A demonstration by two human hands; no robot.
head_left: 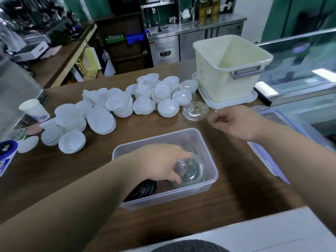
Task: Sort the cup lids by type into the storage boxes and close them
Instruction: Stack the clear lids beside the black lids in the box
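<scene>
A clear rectangular storage box (211,157) sits on the wooden counter in front of me. Inside it, my left hand (160,162) grips a stack of clear dome lids (190,170); black lids (145,188) lie beside them, partly hidden by my arm. My right hand (234,122) hovers over the counter with fingers curled, pinching a clear lid (214,117) that is hard to make out. Another clear dome lid (195,110) lies just left of it. Several piles of white lids (109,110) spread across the counter's far side.
A tall cream bin (227,70) stands on its lid at the back right. A blue-rimmed box lid (269,157) lies at the right under my forearm. A paper cup (34,110) stands at the left edge. A glass display case is at the far right.
</scene>
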